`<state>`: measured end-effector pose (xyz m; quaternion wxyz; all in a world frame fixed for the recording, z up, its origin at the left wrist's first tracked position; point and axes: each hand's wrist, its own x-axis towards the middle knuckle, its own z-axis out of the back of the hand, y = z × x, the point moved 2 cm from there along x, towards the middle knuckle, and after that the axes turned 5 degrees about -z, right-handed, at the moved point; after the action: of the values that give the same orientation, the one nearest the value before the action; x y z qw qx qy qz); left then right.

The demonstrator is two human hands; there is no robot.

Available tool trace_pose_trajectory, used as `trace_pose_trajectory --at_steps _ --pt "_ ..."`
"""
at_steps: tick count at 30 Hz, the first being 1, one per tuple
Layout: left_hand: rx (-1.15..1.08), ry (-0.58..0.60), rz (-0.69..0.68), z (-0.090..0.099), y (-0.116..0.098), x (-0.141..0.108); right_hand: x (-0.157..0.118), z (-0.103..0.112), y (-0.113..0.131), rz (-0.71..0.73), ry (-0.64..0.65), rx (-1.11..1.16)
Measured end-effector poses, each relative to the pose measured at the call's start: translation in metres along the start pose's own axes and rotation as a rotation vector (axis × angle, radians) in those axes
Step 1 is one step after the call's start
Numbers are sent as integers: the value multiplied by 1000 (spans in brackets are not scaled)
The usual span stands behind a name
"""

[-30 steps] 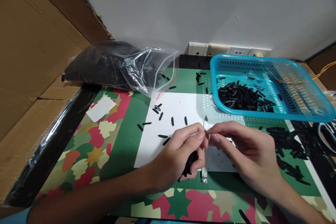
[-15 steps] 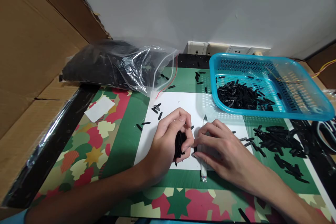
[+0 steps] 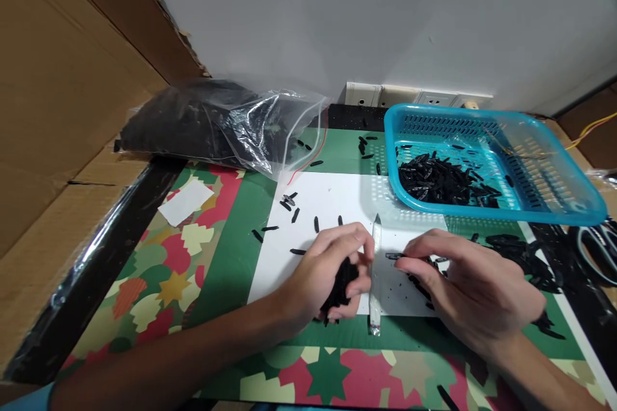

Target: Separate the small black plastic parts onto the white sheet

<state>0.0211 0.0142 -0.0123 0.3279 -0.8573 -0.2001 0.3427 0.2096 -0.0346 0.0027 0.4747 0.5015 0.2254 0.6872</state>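
Left hand (image 3: pixel 313 270) cups black strips (image 3: pixel 341 284); loose curl could spill some. Right hand (image 3: pixel 475 286) pinches single strip (image 3: pixel 394 256) by end, may slip.

Between the hands, a narrow gap over the white paper (image 3: pixel 349 196) is split by the pen-like stick (image 3: pixel 375 276). The blue basket's raised rim (image 3: pixel 491 210) blocks the far right; the bulky plastic bag (image 3: pixel 207 122), the far left.

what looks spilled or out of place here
Loose black pieces lie strewn on the white paper, outside the blue basket, which looks like a spill. One lone piece at the near edge of the mat seems strayed.
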Motion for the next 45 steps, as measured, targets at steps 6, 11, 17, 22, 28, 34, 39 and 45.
trace_pose_trajectory --at_steps 6,11,17,22,28,34,39,45 --pt "1 175 6 -2 1 -5 1 -4 2 16 60 -32" --pt "-67 142 -13 -2 -1 -3 0 -7 -2 21 52 -84" --pt "-71 96 -46 -1 -3 -2 -1 -7 -5 -223 53 51" --pt "-63 84 -53 -1 -3 -2 5 -5 -7 -257 84 54" --pt "-87 57 -45 1 -5 -4 5 -5 -8 -311 59 56" --pt "-152 53 -29 2 -7 -1 7 -7 -8 -359 56 83" --pt "-160 51 -33 3 -7 -2 7 -8 -9 -399 46 125" --pt "-162 48 -29 3 -6 -2 6 -7 -14 -479 79 197"
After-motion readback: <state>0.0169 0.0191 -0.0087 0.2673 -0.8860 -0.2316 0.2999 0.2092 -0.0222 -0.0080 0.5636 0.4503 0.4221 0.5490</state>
